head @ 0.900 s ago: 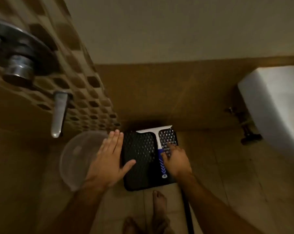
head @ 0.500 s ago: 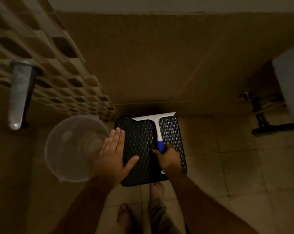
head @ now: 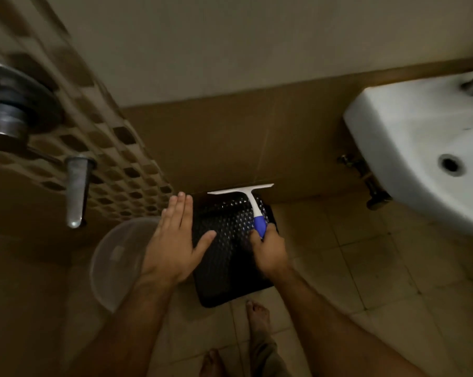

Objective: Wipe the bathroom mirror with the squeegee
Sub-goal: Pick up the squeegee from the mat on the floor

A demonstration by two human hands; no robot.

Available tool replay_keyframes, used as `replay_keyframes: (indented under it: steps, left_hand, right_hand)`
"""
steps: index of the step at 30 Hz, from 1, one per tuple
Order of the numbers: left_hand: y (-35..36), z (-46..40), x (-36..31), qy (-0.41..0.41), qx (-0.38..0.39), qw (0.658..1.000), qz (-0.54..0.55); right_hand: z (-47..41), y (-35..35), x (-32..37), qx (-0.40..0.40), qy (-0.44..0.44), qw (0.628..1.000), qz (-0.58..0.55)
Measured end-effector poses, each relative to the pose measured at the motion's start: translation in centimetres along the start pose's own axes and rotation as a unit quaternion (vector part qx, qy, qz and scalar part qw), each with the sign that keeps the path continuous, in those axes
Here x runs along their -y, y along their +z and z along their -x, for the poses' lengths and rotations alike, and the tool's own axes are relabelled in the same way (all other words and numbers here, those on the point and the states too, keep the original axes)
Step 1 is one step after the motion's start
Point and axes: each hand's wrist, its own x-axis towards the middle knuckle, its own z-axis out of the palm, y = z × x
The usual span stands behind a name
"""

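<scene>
- Big white sink (head: pixel 409 148) fills the right side, its drain hole showing; half a second back only a sliver of its edge was in view, so the view has swung up and to the right.
- Tiled wall (head: pixel 115 159) with its brown checker pattern runs down the left, and a round metal tap fitting (head: pixel 9 112) is in sight there now; it was out of view a moment ago.
- Black textured stool (head: pixel 230 262) sits on the floor against the back wall, between the two hands, same spot as before.
- Clear plastic bucket (head: pixel 115 262) stands just left of the stool, partly behind the left arm.
- Metal spout (head: pixel 76 190) points down above the bucket.
- Left hand (head: pixel 175 240) is spread flat and wide, fingers straight, over the stool's left edge, holding nothing, much as it was earlier.
- Right hand (head: pixel 270 248) is wrapped round the blue grip of the squeegee (head: pixel 253 204).
- Squeegee stands over the far right part of the stool: handle runs from the fist away toward the back wall, leaning slightly left, white blade crosswise at the far end, near the wall base.
- Earlier it lay flat on the stool with the hand just closing on it; now more of the blue grip shows above the fist.
- Bare feet (head: pixel 257 317) at the bottom.
</scene>
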Motion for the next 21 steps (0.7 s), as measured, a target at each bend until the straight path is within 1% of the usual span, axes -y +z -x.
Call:
replay_keyframes:
  steps: [4, 10, 18, 21]
  left_hand:
    - [-6.6, 1.0, -1.8, 0.037, -0.048, 0.998, -0.022]
    - [-16.2, 2.5, -3.3, 0.075, -0.123, 0.988, -0.053]
    - [-27.7, 2.8, -8.6, 0.136, -0.233, 0.962, -0.038]
    - [-31.9, 2.6, -11.8, 0.169, -0.268, 0.948, -0.023]
  right_hand:
    - [4.7, -3.7, 3.0, -0.043, -0.051, 0.998, 0.010]
    - [11.1, -10.2, 8.7, -0.113, -0.113, 0.987, -0.016]
    - [17.8, -20.8, 14.4, -0.278, -0.175, 0.942, -0.060]
    - [20.0, -25.2, 16.1, -0.317, -0.212, 0.921, -0.081]
